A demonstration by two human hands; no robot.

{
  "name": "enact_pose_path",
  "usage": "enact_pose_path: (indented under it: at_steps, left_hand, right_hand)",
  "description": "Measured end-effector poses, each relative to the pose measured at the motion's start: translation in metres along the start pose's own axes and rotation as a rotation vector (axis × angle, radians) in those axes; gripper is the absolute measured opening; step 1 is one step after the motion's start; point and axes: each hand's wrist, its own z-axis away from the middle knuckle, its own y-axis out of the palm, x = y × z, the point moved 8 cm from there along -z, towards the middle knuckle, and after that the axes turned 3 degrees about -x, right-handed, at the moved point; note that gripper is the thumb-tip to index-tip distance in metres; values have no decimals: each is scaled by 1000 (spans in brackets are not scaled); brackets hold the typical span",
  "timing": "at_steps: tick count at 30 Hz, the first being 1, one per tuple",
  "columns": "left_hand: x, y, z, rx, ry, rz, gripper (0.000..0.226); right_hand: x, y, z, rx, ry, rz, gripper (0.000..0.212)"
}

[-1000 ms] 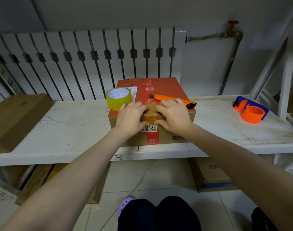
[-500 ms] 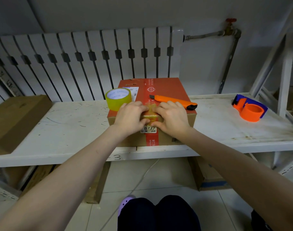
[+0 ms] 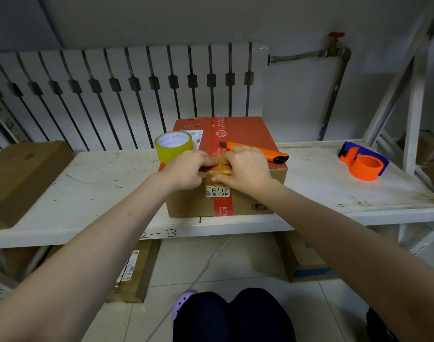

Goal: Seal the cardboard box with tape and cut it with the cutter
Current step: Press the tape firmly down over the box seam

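Both hands, left hand [image 3: 187, 170] and right hand [image 3: 245, 169], are pinching a thin, clingy tape strip [image 3: 219, 169] at the stiff box [image 3: 248, 134] edge; the cutter [image 3: 255, 152] is lying at two o'clock.

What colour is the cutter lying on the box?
Orange with a black end, seen in the head view: cutter on the box.
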Motion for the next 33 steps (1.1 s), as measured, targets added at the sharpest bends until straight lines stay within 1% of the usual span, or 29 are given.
enact_pose_path:
  at_steps: [2, 3, 7, 11, 14, 16, 18, 21, 22, 24, 25, 27, 29, 31, 32, 33]
  left_hand:
    - [0, 2, 2, 4, -2, -18, 56]
    - [-1, 2, 3, -5, -1, -21, 55]
    - [-7, -1, 3, -93, 16, -45, 40]
    - [-10, -3, 6, -144, 8, -60, 33]
    - [-13, -3, 4, -120, 7, -102, 32]
    - [-16, -4, 3, -94, 17, -169, 31]
    - [-21, -5, 3, -84, 35, -244, 31]
    - [-21, -4, 9, -116, 39, -286, 40]
    - [-20, -2, 11, -132, 30, -275, 45]
    - [-18, -1, 15, -183, 12, -247, 45]
    - [-18, 0, 15, -208, 5, -246, 44]
    - [-17, 0, 15, -241, -14, -239, 43]
    - [-16, 1, 15, -250, -22, -211, 45]
    - [-14, 1, 15, -246, -28, -172, 49]
    - [-13, 2, 16, -243, -31, -149, 51]
    - [-12, 2, 16, -239, -35, -128, 53]
  right_hand:
    - [5, -2, 0, -32, -8, -37, 46]
    - [5, -2, 1, -17, -23, -62, 41]
    - [-6, 2, 0, 160, -84, -139, 32]
    - [-11, 1, 5, 230, -116, -182, 34]
    - [-13, 0, 8, 214, -72, -185, 35]
    - [-10, 2, 10, 194, -71, -123, 44]
    - [-7, 5, 14, 132, -42, -71, 53]
    - [-2, 9, 19, 12, 19, -35, 48]
    - [-1, 10, 20, -15, 19, -23, 46]
    - [-1, 8, 20, -50, -9, -25, 40]
    - [-2, 7, 20, -48, -25, -35, 38]
    - [-4, 3, 14, 17, -66, -52, 37]
    - [-5, 2, 4, 107, -92, -32, 46]
    - [-5, 4, -4, 186, -67, -10, 73]
    - [-5, 8, -7, 227, -53, -4, 82]
    - [-3, 13, -8, 262, -52, 11, 85]
